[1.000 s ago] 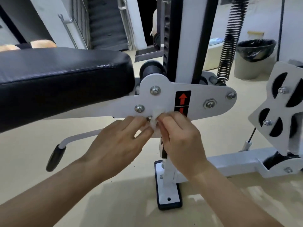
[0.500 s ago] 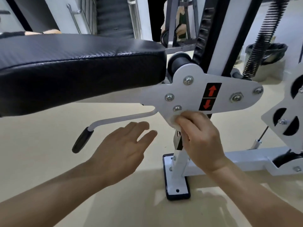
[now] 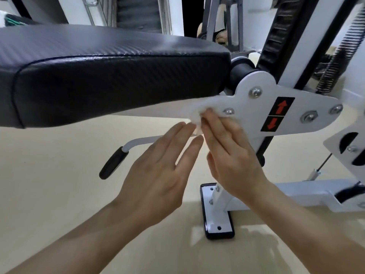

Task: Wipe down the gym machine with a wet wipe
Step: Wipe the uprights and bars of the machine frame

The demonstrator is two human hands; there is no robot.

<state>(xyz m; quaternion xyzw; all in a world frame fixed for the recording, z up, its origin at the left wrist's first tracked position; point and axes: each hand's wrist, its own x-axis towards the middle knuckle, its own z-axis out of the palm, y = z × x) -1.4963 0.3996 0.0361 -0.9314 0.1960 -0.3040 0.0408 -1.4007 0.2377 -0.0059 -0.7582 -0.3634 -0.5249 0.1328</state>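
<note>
Wet wipe (image 3: 194, 116) now further left, half-hidden under right hand (image 3: 235, 161)

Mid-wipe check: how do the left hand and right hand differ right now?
The right hand presses the wipe against the left edge of the white plate; the left hand holds nothing. The right hand's fingertips reach the machine; the left hand sits lower, in front of the lever. Both are bare, backs to the camera, fingers fairly straight.
</note>
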